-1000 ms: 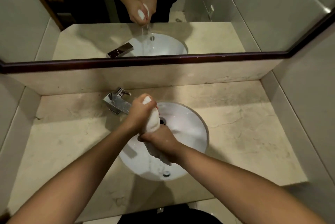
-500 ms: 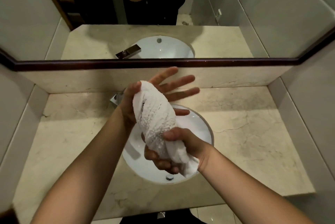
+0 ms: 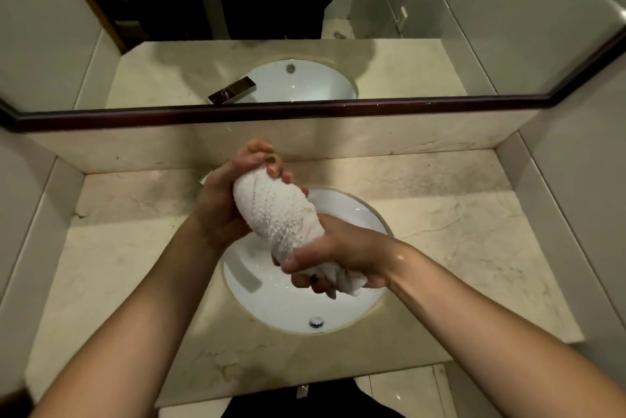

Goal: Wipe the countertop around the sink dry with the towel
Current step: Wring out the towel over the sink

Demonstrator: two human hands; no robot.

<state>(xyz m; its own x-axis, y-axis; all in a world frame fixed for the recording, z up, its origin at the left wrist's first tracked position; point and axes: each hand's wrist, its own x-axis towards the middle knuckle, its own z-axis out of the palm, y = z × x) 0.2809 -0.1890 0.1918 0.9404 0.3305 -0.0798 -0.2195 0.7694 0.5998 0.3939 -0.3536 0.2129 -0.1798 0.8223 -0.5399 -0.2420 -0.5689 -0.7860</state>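
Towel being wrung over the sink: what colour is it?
White towel, plain terry, clearest in the head view.

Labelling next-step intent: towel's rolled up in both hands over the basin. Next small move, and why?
Probably loosen the left hand grip and shake the towel open. It is a twisted roll held by both hands, right hand at its lower end, above the sink; the countertop needs a flat cloth.

Both forearms are bare, with no sleeves in view. The left hand [image 3: 220,207] and right hand [image 3: 342,255] carry no gloves. Dark clothing covers the torso.
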